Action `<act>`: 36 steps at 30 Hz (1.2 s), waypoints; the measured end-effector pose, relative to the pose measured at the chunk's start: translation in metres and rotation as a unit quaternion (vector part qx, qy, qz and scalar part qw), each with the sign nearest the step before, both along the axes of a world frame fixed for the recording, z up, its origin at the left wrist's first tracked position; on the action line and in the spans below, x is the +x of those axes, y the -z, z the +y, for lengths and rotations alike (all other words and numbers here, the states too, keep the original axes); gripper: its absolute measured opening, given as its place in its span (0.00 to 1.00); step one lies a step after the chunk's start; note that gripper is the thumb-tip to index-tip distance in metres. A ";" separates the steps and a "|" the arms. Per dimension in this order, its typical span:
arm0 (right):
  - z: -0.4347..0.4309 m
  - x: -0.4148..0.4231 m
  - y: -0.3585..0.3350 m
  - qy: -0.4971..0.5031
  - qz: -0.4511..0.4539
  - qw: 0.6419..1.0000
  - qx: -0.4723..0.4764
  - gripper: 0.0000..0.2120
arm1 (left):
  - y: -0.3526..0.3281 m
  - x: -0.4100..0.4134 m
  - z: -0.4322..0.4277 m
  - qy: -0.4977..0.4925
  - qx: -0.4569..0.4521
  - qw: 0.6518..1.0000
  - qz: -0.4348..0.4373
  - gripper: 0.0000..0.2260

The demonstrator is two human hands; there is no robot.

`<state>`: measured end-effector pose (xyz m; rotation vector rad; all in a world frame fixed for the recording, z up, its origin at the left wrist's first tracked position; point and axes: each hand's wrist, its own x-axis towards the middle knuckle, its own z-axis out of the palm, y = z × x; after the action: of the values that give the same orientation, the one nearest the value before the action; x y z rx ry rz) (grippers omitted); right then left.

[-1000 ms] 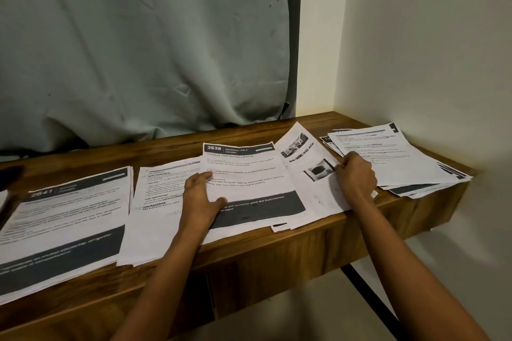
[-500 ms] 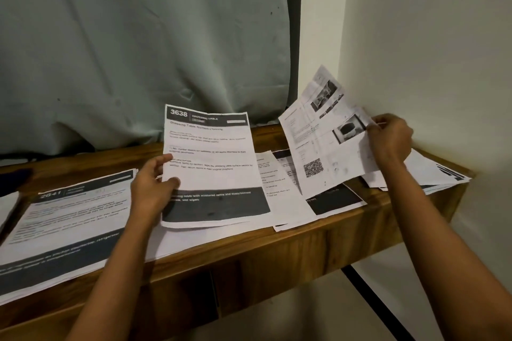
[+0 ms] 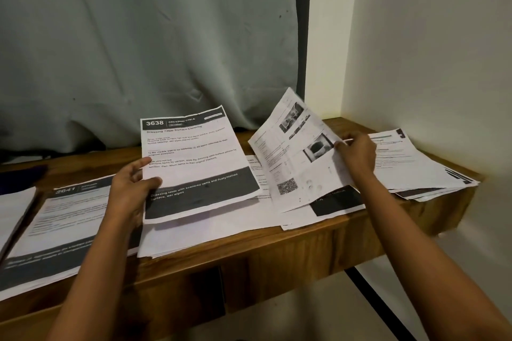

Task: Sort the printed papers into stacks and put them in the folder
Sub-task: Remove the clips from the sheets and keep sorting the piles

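Wooden desk [image 3: 277, 252] set into a corner: grey curtain [image 3: 138, 50] behind, pale wall [image 3: 429, 50] at its right end, black leg [image 3: 379, 304] below. Count: 2 hands, 2 sheets in the air, 5 paper groups on the wood, though the borders between the middle ones are fuzzy. Left hand [image 3: 130, 188] grips the 3638 sheet [image 3: 194, 158] at its lower left edge, thumb on the printed face and fingers curled behind. The sheet is lifted and tilted back, header up, its bottom corner just above the papers. Right hand [image 3: 357, 155], right of the 3638 sheet, pinches the right edge of a photo sheet [image 3: 293, 158] with curled fingers. That sheet stands steeply, QR code low, and is close to the 3638 sheet without touching it. Directly under the 3638 sheet is a white pile [image 3: 194, 232] whose front corner reaches the desk's front edge. Left of the 3638 sheet is the 2641 stack [image 3: 63, 219], running off the front edge. Further left is one more white sheet [image 3: 13, 207], cut by the frame, with a dark object [image 3: 22, 174] behind it that can't be identified. Right of the 3638 sheet, under the photo sheet, is a pile with a dark band [image 3: 338, 202]. Beyond that is a fanned stack [image 3: 421, 169] against the wall, overhanging the desk's end. Bare wood shows in a strip behind the 3638 sheet along the curtain and in a thin strip at the front right.
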<state>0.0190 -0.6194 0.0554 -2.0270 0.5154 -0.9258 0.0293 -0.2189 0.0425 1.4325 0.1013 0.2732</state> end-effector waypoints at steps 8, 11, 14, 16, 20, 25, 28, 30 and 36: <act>0.024 0.011 0.017 -0.017 0.042 0.996 0.081 0.04 | 0.005 0.007 -0.021 0.037 0.017 0.999 0.020 0.24; 0.032 0.014 0.021 -0.021 0.051 0.994 0.096 0.04 | 0.013 0.010 -0.030 0.049 0.036 0.998 0.035 0.24; 0.037 0.018 0.024 -0.019 0.059 0.992 0.113 0.06 | 0.020 0.013 -0.031 0.056 0.053 0.995 0.055 0.24; 0.039 0.018 0.024 -0.026 0.058 0.988 0.141 0.04 | 0.020 0.013 -0.031 0.054 0.046 0.995 0.063 0.24; 0.048 0.016 0.021 -0.062 0.065 0.980 0.178 0.03 | 0.010 0.009 -0.029 0.052 0.042 0.995 0.077 0.23; 0.078 0.019 0.029 -0.109 0.138 0.975 0.137 0.03 | 0.009 0.009 -0.022 0.031 0.163 0.983 0.077 0.24; 0.097 0.016 0.036 -0.147 0.221 0.963 0.041 0.11 | 0.013 0.005 -0.026 0.005 0.288 0.955 0.075 0.27; 0.108 0.012 0.037 -0.157 0.251 0.955 -0.017 0.12 | 0.015 0.003 -0.030 0.000 0.385 0.920 0.071 0.29; 0.127 0.009 0.041 -0.173 0.273 0.943 -0.074 0.17 | 0.015 0.001 -0.044 0.042 0.485 0.869 0.091 0.30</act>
<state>0.0275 -0.4928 0.0146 -2.4156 0.3626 -0.1850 0.0300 -0.2631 0.0279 2.4658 0.0527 0.1050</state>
